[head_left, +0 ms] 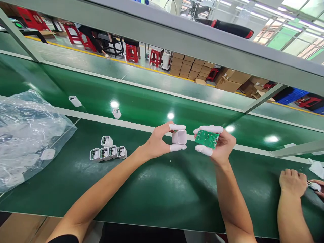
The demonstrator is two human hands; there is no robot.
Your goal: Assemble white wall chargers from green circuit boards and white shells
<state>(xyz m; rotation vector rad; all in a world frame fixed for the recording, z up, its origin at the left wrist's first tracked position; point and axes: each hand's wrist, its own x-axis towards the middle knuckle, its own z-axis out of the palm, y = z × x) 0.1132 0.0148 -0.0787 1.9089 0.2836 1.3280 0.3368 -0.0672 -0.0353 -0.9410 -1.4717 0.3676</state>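
Between the white-capped thumb and finger of my left hand is a hollow white plastic housing, its open end turned toward my right hand. My right hand, also with white finger cots, pinches a green circuit board by its edges, solder side toward me. A short gap separates board and housing. Left of my left forearm, several white housings with circuit boards inside stand grouped on the green work surface.
A clear plastic bag of white parts lies at the left. Two housings, one nearer and one farther, rest on the green strip beyond. A metal shelf beam crosses above. A co-worker's hand is at the right.
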